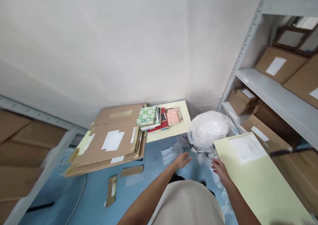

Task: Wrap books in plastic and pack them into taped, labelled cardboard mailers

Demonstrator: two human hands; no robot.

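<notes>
My left hand (pixel 182 160) hovers over the blue floor with its fingers apart and nothing in them. My right hand (pixel 220 169) hangs beside the left edge of a pale yellow panel (pixel 258 177), its fingers loosely curled and apart, holding nothing I can see. Just beyond both hands sits a white plastic bag (pixel 210 129), full and rounded, against the wall. Crumpled plastic film (pixel 172 152) lies on the floor near my left hand. A white paper sheet (pixel 247 148) rests on the far end of the yellow panel.
Flattened cardboard (pixel 96 155) is stacked at left. Books (pixel 147 115) and a pink booklet (pixel 173 116) lie on another pale yellow surface (pixel 183 124) by the wall. Cardboard strips (pixel 132 170) are on the floor. Shelves (pixel 275 89) with cardboard boxes (pixel 280 64) stand at right, more boxes (pixel 22 155) at left.
</notes>
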